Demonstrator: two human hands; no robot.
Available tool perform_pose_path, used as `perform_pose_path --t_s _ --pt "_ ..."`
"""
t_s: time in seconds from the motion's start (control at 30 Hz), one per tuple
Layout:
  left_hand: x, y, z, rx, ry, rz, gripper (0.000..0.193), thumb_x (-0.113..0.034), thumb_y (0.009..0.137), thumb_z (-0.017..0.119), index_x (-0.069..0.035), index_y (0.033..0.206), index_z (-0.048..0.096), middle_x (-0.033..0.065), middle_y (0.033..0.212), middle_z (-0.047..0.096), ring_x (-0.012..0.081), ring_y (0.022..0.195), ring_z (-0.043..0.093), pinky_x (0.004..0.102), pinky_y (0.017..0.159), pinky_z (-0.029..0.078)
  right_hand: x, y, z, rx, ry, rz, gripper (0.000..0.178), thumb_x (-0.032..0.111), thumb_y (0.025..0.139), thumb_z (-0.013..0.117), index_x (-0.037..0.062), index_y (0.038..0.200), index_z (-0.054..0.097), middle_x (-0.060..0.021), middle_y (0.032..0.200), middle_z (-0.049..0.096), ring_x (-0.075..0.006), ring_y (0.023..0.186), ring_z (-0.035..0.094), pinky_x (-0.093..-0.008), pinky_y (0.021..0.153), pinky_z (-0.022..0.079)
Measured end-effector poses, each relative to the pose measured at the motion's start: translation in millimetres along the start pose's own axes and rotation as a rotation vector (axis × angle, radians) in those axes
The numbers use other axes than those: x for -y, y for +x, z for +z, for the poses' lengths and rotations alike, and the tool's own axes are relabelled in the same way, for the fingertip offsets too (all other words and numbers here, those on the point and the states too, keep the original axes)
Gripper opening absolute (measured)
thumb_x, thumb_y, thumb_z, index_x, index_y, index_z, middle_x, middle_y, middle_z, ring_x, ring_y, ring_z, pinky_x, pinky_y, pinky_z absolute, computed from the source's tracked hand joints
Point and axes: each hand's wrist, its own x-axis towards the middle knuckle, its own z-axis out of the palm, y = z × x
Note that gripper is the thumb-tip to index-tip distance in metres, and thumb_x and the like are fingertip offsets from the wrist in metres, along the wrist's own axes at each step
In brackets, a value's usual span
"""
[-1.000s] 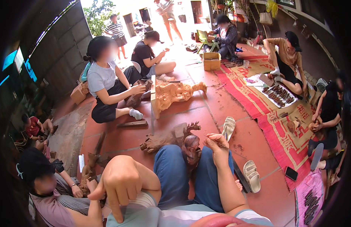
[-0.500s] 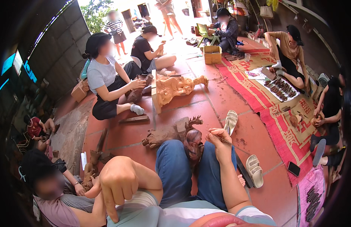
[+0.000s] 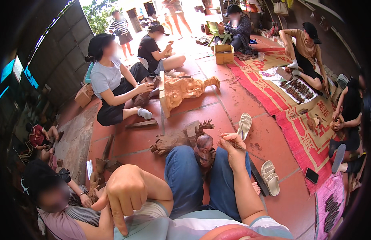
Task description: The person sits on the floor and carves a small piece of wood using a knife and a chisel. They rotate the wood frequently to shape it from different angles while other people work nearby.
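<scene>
A dark, glossy wooden carving with a rounded top (image 3: 204, 150) stands between my knees, clad in blue jeans. Just right of it, my right hand (image 3: 234, 154) is raised with thumb and forefinger pinched together. Something thin and small is in that pinch, too fine to name. My left hand (image 3: 126, 192) hangs bent at the wrist over my striped sleeve, thumb out to the side and forefinger pointing down. Nothing shows in its fingers. Beyond my knees lies a rough brown wood carving (image 3: 173, 140) with a jagged, branching end.
A large light-wood statue (image 3: 185, 94) lies on the red tiles ahead. Sandals (image 3: 269, 177) and a dark bar (image 3: 258, 176) are on my right. A red patterned mat (image 3: 289, 132) holds a phone (image 3: 311, 176) and small dark pieces. A co-worker (image 3: 53, 200) sits close on my left.
My right hand has turned slightly at the fingers, still pinched beside the carving. My left hand stays nearly in place. The rest looks almost the same.
</scene>
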Motion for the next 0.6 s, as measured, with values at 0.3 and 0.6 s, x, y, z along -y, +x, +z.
perform_pose_path --t_s 0.3,0.6 --pt "-1.6 0.2 3.5 -0.003 -0.002 0.009 0.064 -0.056 0.090 0.048 0.005 0.098 0.066 0.0116 0.063 0.059 0.0178 0.043 0.051 0.0306 0.037 0.035 0.4 0.0 1.0 0.005 0.006 -0.004 0.010 0.000 0.082 0.067 0.0008 0.090 0.060 -0.0093 0.104 0.061 -0.0130 0.086 0.063 -0.0249 0.078 0.052" --pt "-1.2 2.8 3.5 -0.016 0.016 -0.005 0.064 -0.056 0.090 0.049 0.005 0.097 0.066 0.0117 0.064 0.059 0.0181 0.044 0.052 0.0308 0.037 0.035 -2.2 2.0 2.8 0.006 -0.038 -0.028 0.009 -0.002 0.083 0.064 0.0020 0.089 0.059 -0.0089 0.104 0.058 -0.0160 0.086 0.063 -0.0301 0.078 0.056"
